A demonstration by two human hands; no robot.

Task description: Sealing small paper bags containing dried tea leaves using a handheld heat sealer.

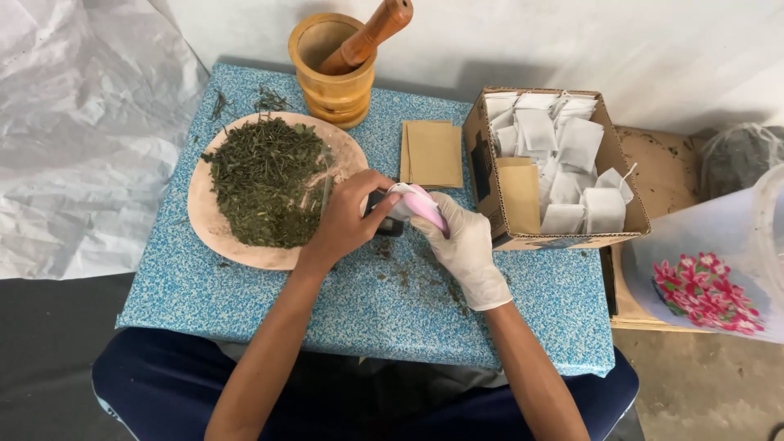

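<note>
Gripping a small white pouch (pixel 398 198) at mid-table, your bare left hand (pixel 347 219) pinches it while your gloved right hand (pixel 464 245) clamps a pink sealer (pixel 429 209) on it. Herb plate (pixel 214 224) sits just left, cardboard box (pixel 490 192) just right; bare tabletop (pixel 269 302) lies toward the near edge.

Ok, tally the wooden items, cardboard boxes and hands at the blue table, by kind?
Wooden mortar: 1
Wooden pestle: 1
Wooden plate of dried herbs: 1
Cardboard box of white sachets: 1
Hands: 2, bare left hand, gloved right hand
Total: 6
</note>
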